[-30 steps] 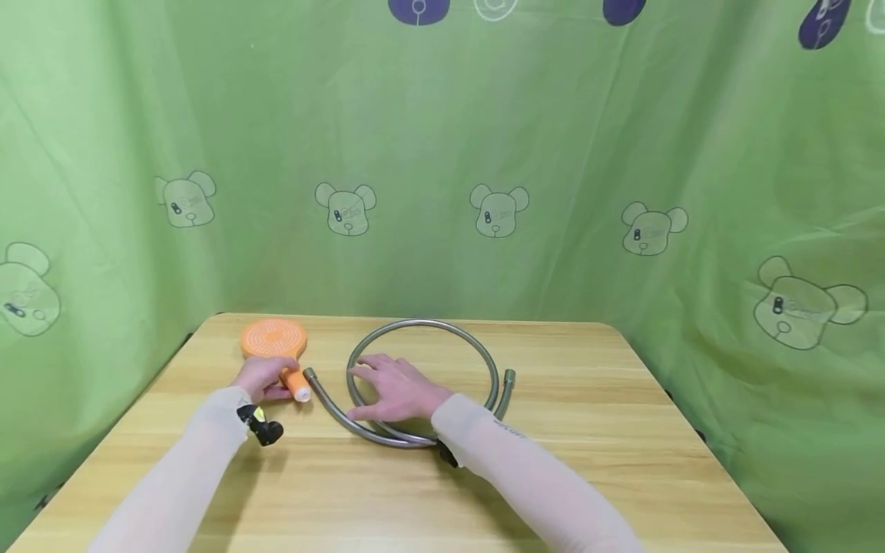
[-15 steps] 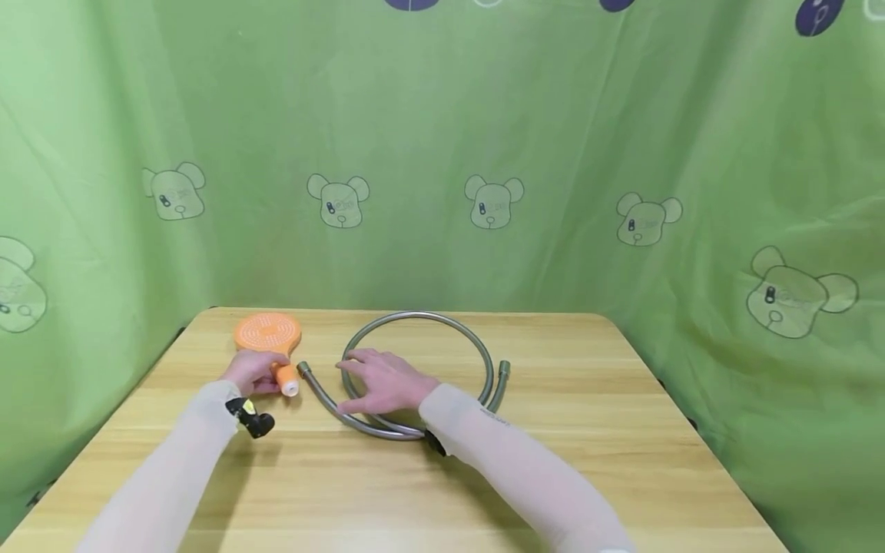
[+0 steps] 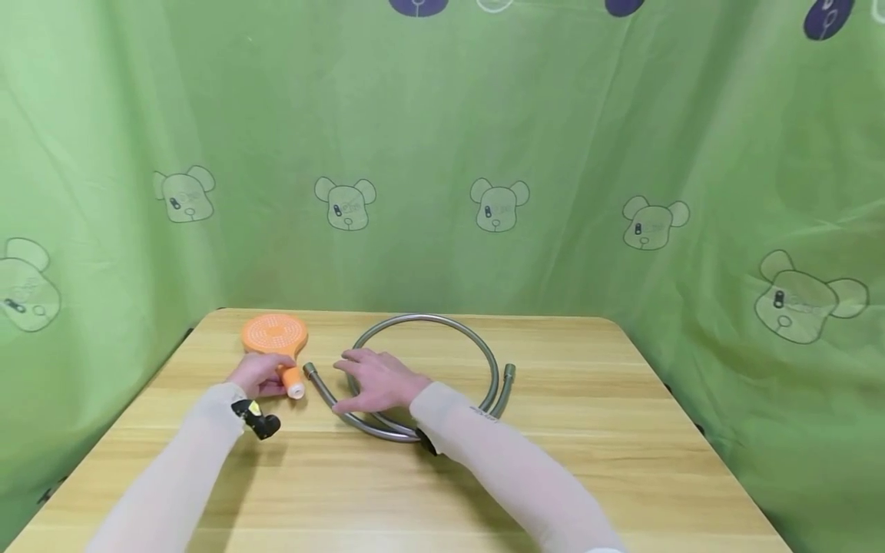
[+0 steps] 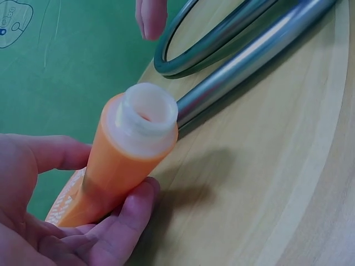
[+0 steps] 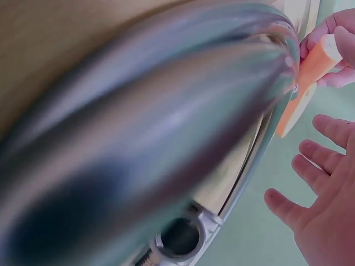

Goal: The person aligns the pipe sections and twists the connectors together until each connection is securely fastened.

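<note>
My left hand [image 3: 261, 374] holds an orange shower head [image 3: 274, 334] by its handle, at the table's left side. In the left wrist view, thumb and fingers wrap the handle [image 4: 111, 160], and its hollow white end [image 4: 150, 108] faces the camera. A grey metallic shower hose [image 3: 418, 317] lies coiled in a loop to the right. My right hand [image 3: 380, 382] hovers over the hose's left part with fingers spread; the right wrist view shows its fingers [image 5: 313, 172] holding nothing. One hose end [image 3: 309, 369] lies just right of the handle; the other end [image 3: 509, 371] points away at the right.
Everything lies on a light wooden table [image 3: 588, 430]. A green curtain [image 3: 422, 253] with bear prints surrounds the table at the back and sides. A ring-shaped metal clamp part [image 5: 180, 238] shows low in the right wrist view, beyond the blurred hose.
My right hand has shifted slightly left above the hose, fingers still spread. The left hand keeps its hold on the shower head, whose handle end has swung slightly left. The hose lies still.
</note>
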`<state>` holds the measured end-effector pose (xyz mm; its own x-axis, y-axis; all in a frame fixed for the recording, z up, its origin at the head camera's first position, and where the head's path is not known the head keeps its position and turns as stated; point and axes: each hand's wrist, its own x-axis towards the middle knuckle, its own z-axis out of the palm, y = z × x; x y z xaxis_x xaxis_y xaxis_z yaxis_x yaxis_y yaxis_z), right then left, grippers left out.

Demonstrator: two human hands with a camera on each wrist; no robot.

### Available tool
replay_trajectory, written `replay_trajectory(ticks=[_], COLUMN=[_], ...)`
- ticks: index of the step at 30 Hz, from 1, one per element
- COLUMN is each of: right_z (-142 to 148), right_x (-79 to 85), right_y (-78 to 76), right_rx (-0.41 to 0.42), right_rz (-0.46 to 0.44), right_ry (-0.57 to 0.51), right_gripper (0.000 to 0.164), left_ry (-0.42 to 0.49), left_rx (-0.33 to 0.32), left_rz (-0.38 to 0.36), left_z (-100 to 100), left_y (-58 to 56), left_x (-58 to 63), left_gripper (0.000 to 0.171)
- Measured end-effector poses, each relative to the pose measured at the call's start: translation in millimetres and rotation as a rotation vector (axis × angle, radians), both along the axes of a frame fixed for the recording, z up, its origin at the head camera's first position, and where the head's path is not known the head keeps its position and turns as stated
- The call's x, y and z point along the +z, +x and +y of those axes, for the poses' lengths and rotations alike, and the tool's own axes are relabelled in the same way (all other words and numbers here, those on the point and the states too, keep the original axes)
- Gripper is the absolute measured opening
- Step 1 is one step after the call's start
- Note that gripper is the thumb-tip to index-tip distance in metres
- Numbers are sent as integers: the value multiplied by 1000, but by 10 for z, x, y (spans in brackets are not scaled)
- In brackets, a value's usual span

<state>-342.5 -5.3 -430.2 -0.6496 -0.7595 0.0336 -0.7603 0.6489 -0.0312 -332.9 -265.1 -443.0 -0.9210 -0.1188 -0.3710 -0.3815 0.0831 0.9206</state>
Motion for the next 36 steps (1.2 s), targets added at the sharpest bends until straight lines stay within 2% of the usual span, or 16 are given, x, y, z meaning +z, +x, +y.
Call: replay_trajectory(ticks=[10,18,26,36], right_z=[-173,-285,-395,-439], right_x=[-56,-56,-96,-166], right_y=[-32,-34,-51,-103], right_rx=[-51,-70,-60,-72], right_rz=[-23,-68,-63,-54], right_ry=[39,26,22,20], right_gripper=[88,84,82,79], left_ry=[6,12,6,38], left_rx=[10,25,21,4], left_rz=[1,-7,-11,19], left_z=[16,10,-6,-14], left_y=[15,17,24,-3], left_x=[-16,-27,-51,-74], left_gripper=[28,31,31,28])
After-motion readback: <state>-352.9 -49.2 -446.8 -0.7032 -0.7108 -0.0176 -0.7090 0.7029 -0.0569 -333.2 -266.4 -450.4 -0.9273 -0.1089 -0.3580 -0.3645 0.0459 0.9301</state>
